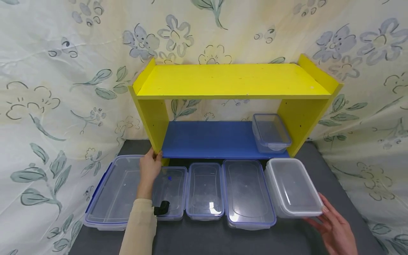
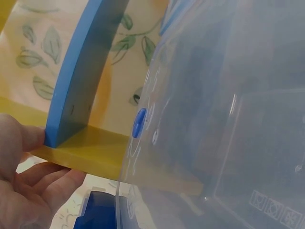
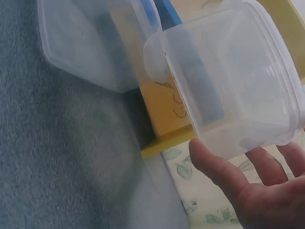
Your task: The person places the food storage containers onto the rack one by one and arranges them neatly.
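My left hand (image 1: 149, 171) grips the lower front of the yellow and blue shelf unit (image 1: 216, 140) at its left side. In the left wrist view, the thumb is against the blue board (image 2: 71, 81) and the fingers lie on the outer side of the yellow panel (image 2: 90, 160). At the right, my right hand (image 1: 334, 223) holds a clear plastic food container with a whitish lid (image 1: 294, 184) by its near right corner. Seen from the right wrist, that container (image 3: 233, 81) is raised above the dark surface, thumb and fingers on opposite sides.
Several blue-rimmed lidded containers stand in a row before the shelf: a large one (image 1: 111, 191), two smaller (image 1: 172, 189) (image 1: 205, 191) and a long one (image 1: 248, 193). Another container (image 1: 271, 132) sits on the blue board's right end. Floral cloth (image 1: 47, 106) hangs behind. A black object (image 1: 162, 208) shows beside the left sleeve.
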